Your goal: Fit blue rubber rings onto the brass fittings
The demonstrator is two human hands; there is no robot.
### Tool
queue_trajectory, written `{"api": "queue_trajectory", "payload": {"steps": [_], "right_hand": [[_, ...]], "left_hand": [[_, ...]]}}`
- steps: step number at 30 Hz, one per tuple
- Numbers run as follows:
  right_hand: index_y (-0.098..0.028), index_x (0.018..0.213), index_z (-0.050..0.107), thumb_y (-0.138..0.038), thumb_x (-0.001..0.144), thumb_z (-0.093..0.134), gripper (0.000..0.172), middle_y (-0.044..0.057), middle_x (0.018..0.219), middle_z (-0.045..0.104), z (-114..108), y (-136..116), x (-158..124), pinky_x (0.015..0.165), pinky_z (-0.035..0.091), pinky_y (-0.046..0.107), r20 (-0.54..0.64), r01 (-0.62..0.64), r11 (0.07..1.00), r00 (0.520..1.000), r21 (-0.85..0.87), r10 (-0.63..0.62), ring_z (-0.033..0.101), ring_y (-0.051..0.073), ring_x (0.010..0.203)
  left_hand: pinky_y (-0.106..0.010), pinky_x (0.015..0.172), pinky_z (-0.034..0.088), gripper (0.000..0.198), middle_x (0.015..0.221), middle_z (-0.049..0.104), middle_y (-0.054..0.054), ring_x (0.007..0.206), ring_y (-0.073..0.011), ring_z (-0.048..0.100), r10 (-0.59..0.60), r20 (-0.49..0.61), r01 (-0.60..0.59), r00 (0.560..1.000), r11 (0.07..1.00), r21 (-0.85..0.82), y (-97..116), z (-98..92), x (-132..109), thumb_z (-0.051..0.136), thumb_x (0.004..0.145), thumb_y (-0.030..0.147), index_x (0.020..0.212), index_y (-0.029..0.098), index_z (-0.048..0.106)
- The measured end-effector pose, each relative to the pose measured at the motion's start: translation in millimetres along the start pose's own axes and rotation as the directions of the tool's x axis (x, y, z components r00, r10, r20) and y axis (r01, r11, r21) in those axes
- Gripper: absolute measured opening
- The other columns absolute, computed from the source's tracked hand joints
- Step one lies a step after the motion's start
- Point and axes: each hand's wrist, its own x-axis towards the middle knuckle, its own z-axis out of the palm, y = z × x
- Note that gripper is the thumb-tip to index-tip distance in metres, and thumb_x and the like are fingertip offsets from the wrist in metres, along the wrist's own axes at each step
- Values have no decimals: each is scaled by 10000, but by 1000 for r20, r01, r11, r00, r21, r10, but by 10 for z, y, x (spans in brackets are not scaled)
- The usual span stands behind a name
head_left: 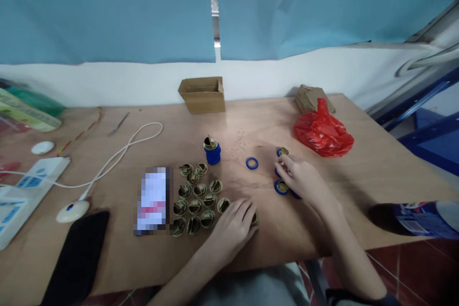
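Several round brass-coloured metal parts [194,206] stand in loose rows on the wooden table [287,234]. My left hand [236,222] lies at the right end of these rows, its fingers bent over a metal part that is mostly hidden. On the right, my right hand [292,172] has its fingertips together among metal parts with blue rings [281,187]; what they grip is hidden. One loose blue ring [252,163] lies between the hands. Farther back, a metal part [211,142] rests on top of a stack of blue rings [213,154].
Thin wire pieces [239,143], an open cardboard box [204,98] and a red plastic bag [322,131] are farther back. A bottle [412,219] lies at the right. Phones [77,258], a white cable [122,153] and a power strip [30,191] occupy the left.
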Motion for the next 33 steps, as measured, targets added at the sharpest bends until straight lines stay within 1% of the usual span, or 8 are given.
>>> {"api": "queue_trajectory", "payload": {"steps": [4, 7, 14, 18, 21, 26, 29, 33], "right_hand": [[-172, 1075, 620, -249, 987, 542, 140, 144, 1062, 712, 63, -147, 244, 660, 413, 303, 156, 203, 979, 968, -36, -195, 687, 245, 806], [-164, 1155, 597, -233, 955, 611, 212, 162, 1212, 659, 236, -218, 421, 736, 452, 312, 221, 271, 963, 939, -4, -263, 674, 263, 959], [-101, 1074, 597, -240, 959, 605, 180, 222, 1159, 626, 556, -327, 618, 866, 479, 397, 206, 196, 980, 960, -20, -188, 627, 332, 1064], [-105, 1074, 572, -240, 978, 567, 166, 215, 1156, 614, 487, -311, 572, 884, 484, 420, 164, 184, 983, 969, 8, -183, 614, 328, 1073], [-150, 1065, 557, -292, 996, 554, 159, 137, 1068, 634, 374, -305, 472, 832, 508, 382, 91, 191, 959, 973, 211, -214, 627, 265, 971], [-213, 1141, 564, -294, 977, 610, 188, 59, 1049, 628, 171, -484, 215, 864, 524, 368, -127, 277, 739, 959, 615, -254, 620, 211, 938], [-226, 1187, 559, -230, 962, 619, 232, 63, 1126, 607, 100, -642, 84, 929, 522, 372, -134, 362, 690, 923, 627, -361, 609, 218, 1045], [-190, 1194, 563, -195, 954, 604, 243, 103, 1166, 594, 102, -740, 22, 955, 532, 436, -99, 426, 733, 890, 530, -446, 596, 261, 1094]], "left_hand": [[-463, 919, 596, 290, 1178, 731, -147, 1077, -318, 711, -37, 27, 37, 999, 999, 4, -17, 89, -17, 606, 968, 219, 1254, 173, 609], [-441, 917, 600, 277, 1185, 725, -115, 1081, -293, 712, -125, 4, 124, 992, 987, -101, 12, 20, 3, 608, 968, 209, 1244, 202, 586], [-365, 890, 561, 218, 1062, 690, -32, 981, -225, 692, -324, -67, 280, 944, 892, -355, -33, -334, 152, 695, 911, 218, 1112, 245, 614], [-297, 797, 547, 180, 991, 655, -9, 895, -181, 668, -449, -20, 376, 893, 771, -514, -175, -485, 321, 736, 855, 216, 1003, 229, 634], [-267, 733, 542, 196, 968, 651, -11, 865, -170, 666, -531, -15, 408, 847, 668, -622, -248, -471, 401, 755, 819, 233, 982, 218, 646], [-256, 715, 551, 282, 987, 641, -12, 845, -159, 663, -581, -46, 386, 813, 596, -705, -310, -332, 393, 800, 751, 232, 990, 209, 652], [-231, 684, 541, 246, 981, 625, -5, 822, -143, 659, -567, -62, 350, 821, 588, -729, -327, -290, 373, 747, 742, 149, 967, 202, 662], [-242, 747, 565, 321, 1000, 658, -9, 894, -161, 693, -592, -71, 317, 803, 524, -791, -322, -290, 365, 699, 709, 79, 1005, 200, 666]]}}
